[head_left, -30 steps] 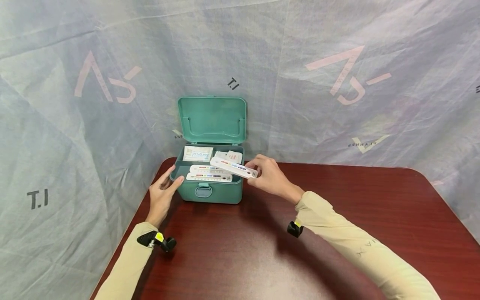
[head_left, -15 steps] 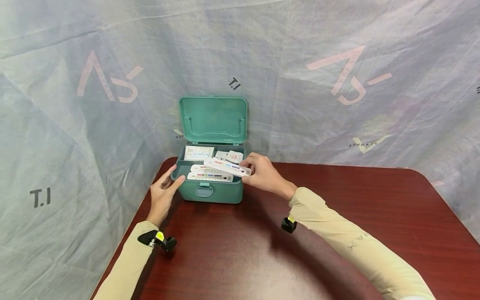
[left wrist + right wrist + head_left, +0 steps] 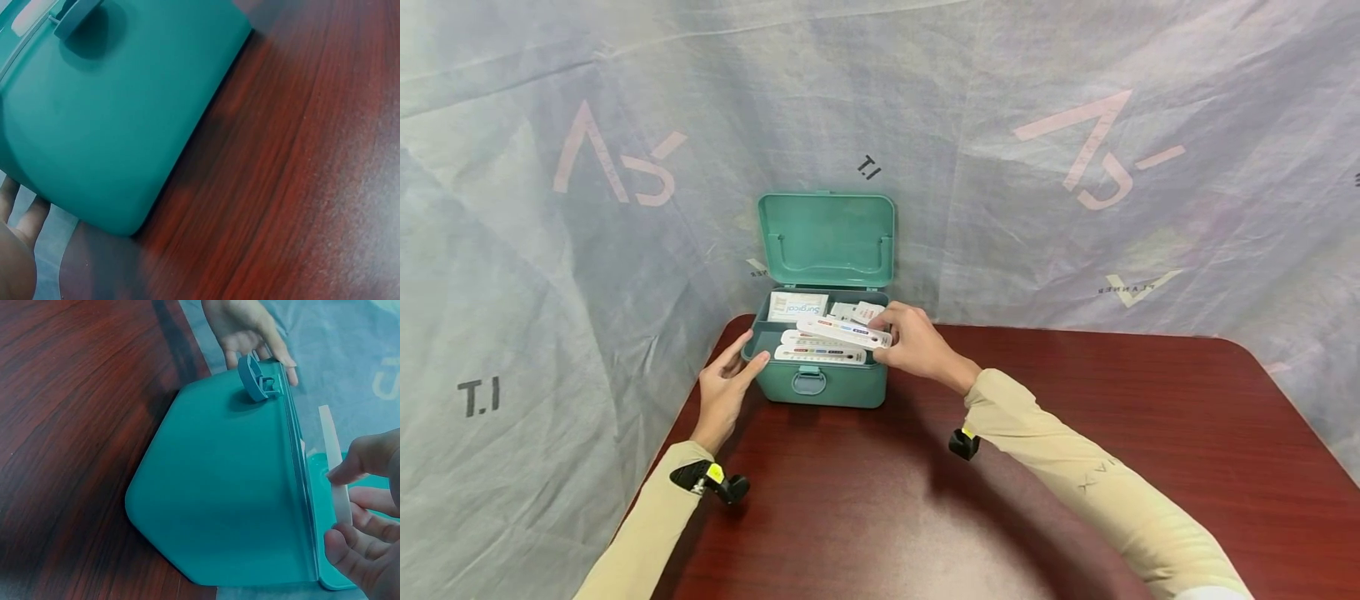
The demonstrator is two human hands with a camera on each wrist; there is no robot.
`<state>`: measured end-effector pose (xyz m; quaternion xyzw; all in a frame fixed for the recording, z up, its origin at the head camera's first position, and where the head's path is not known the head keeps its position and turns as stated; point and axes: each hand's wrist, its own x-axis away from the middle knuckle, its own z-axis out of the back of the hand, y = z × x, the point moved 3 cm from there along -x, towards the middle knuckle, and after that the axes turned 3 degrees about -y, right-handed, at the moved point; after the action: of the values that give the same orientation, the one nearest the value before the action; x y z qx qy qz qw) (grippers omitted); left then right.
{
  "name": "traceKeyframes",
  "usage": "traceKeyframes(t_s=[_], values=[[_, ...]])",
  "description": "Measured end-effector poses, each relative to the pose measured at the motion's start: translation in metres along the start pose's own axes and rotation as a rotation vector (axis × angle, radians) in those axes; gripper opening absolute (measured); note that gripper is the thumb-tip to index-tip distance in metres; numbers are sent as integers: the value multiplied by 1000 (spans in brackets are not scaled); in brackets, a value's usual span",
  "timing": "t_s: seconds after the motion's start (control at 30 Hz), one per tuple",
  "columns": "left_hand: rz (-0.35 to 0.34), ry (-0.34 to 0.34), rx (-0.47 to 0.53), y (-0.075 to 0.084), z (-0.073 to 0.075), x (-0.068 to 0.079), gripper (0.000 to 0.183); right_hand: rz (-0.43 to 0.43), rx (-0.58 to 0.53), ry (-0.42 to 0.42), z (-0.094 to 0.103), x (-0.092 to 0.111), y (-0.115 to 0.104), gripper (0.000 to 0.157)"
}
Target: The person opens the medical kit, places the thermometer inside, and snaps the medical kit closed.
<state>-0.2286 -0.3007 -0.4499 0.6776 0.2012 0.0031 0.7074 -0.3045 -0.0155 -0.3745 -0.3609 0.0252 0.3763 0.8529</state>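
Toward the back left of the table stands a teal plastic box [image 3: 827, 387] with its lid [image 3: 827, 237] raised. My right hand [image 3: 917, 342] pinches one end of a slim white thermometer [image 3: 838, 330] with a coloured scale, tilted over the box's front compartment. Edge-on, the same thermometer [image 3: 336, 469] shows between thumb and fingers in the right wrist view. Two similar white thermometers [image 3: 820, 355] lie in that compartment, the rear one partly covered. My left hand [image 3: 724, 392] holds the box's front left corner, thumb at the rim and fingers against the side wall [image 3: 31, 219].
Behind a divider in the box sit a white packet marked Surgical [image 3: 797, 306] and small white packets [image 3: 853, 312]. A latch [image 3: 808, 380] hangs on the front. Grey printed cloth [image 3: 1000, 208] rises close behind the reddish-brown table [image 3: 850, 508].
My right hand has moved left, bringing the thermometer further over the front compartment. My left hand stays at the box's corner, and the box stands in the same place.
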Motion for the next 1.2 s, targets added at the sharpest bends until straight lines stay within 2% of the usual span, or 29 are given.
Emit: traceKeyframes(t_s=[0.2, 0.57, 0.7, 0.97, 1.07, 1.2], values=[[15, -8, 23, -1, 1, -1, 58, -8, -1, -27, -2, -6, 0, 33], [12, -1, 24, -24, 6, -10, 55, -21, 100, -83, -8, -20, 1, 32], [35, 1, 29, -22, 5, -8, 55, -8, 126, -103, -11, -24, 0, 32], [59, -28, 19, -4, 0, -3, 59, -12, 124, -143, -18, -30, -1, 34], [62, -23, 30, -5, 0, -3, 59, -12, 131, -148, -21, -32, -1, 34], [62, 5, 38, -14, 4, -5, 57, -11, 142, -160, -24, -34, 0, 34]])
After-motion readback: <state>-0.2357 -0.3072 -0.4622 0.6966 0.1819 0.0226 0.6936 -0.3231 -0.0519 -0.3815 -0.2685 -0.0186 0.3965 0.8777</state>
